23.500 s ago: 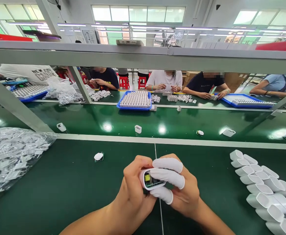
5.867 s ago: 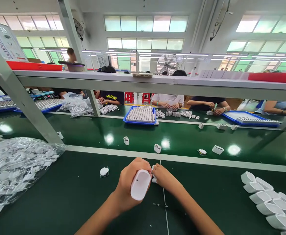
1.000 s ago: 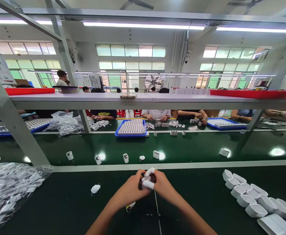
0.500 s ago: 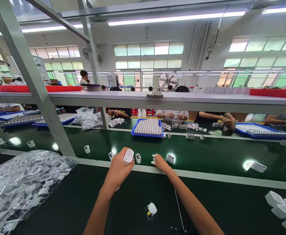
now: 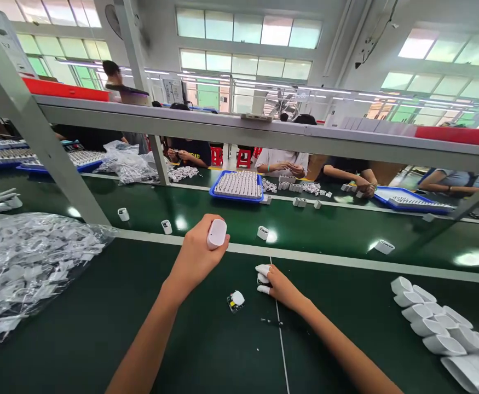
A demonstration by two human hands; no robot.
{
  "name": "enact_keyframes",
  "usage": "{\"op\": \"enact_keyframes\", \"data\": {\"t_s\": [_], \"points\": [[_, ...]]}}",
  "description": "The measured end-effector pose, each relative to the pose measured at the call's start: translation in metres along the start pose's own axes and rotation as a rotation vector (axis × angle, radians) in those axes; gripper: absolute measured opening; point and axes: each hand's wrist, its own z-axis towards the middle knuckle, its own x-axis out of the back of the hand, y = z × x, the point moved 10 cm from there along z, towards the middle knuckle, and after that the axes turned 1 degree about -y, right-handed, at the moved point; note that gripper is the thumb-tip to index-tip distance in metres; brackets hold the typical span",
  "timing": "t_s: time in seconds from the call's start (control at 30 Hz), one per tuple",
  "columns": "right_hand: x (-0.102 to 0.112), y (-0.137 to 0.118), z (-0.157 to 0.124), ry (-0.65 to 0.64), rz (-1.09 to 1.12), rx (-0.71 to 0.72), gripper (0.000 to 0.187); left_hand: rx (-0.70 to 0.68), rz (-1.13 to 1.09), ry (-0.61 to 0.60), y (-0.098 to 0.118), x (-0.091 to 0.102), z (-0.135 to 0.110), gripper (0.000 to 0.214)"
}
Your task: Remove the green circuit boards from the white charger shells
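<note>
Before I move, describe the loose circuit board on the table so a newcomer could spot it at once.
Start at the near green table. Look between the left hand, holding a white case, and the right hand, slightly lower in the picture. The circuit board lies there untouched, its yellow patch beside a white top setting it apart from the white case.

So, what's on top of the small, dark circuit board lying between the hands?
A white, rounded piece and a small yellow block show on the board. Whatever lies beneath the white piece is covered.
</note>
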Motion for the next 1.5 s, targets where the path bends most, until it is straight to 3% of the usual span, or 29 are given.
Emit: {"op": "enact_keyframes", "data": {"t_s": [0.27, 0.5, 0.83, 0.93, 1.07, 1.2, 1.33, 1.5], "points": [[0.012, 0.003, -0.016, 0.056, -0.021, -0.037, 0.032, 0.018, 0.002, -0.101, 0.007, -0.027, -0.006, 0.018], [0.022, -0.006, -0.027, 0.018, -0.033, -0.020, 0.059, 0.017, 0.013, -0.118, 0.008, -0.032, -0.008, 0.023], [0.014, -0.016, -0.020, -0.080, -0.005, -0.013, 0.041, -0.006, 0.004, -0.156, 0.010, -0.040, -0.009, 0.027], [0.008, -0.016, -0.012, -0.134, 0.065, 0.001, 0.023, 0.023, -0.019, -0.215, 0.007, -0.047, -0.012, 0.031], [0.012, -0.015, -0.006, -0.081, 0.219, -0.028, 0.021, 0.031, -0.037, -0.316, 0.009, -0.055, -0.020, 0.042], [0.042, -0.027, -0.013, 0.099, 0.488, -0.036, 0.034, 0.009, -0.113, -0.414, 0.020, -0.059, -0.032, 0.038], [0.095, -0.060, -0.035, 0.293, 0.733, 0.038, 0.050, -0.077, -0.173, -0.353, 0.033, -0.054, -0.040, 0.039], [0.172, -0.114, -0.082, 0.628, 0.932, 0.288, 0.038, -0.277, -0.335, -0.276, 0.057, -0.050, -0.055, 0.050]]}}
